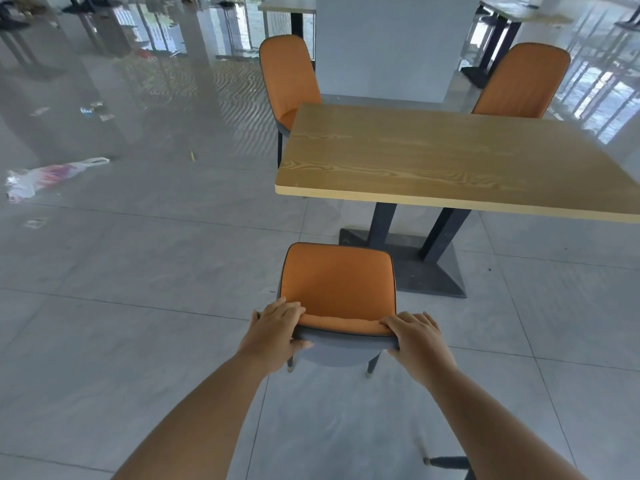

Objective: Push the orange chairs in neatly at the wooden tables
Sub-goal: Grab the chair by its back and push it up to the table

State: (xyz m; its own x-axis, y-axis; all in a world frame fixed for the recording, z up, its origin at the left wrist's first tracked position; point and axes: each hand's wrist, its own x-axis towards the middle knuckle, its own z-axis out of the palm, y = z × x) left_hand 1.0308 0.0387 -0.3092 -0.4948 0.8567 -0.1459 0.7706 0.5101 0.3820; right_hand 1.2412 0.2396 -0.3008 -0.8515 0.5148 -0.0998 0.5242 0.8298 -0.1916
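Bright daylight glares off the glossy floor (145,74); edges bow.

1. A near orange chair (337,282), with an orange padded seat, dark piping and a grey shell back, is stood upright on the floor, apart from the table and facing it.
2. A wooden table (433,157), with a light grained top, is carried on dark legs and a dark flat base.
3. A far left orange chair (289,76) is tucked partly under the far edge.
4. A far right orange chair (521,81) is set at the far edge.
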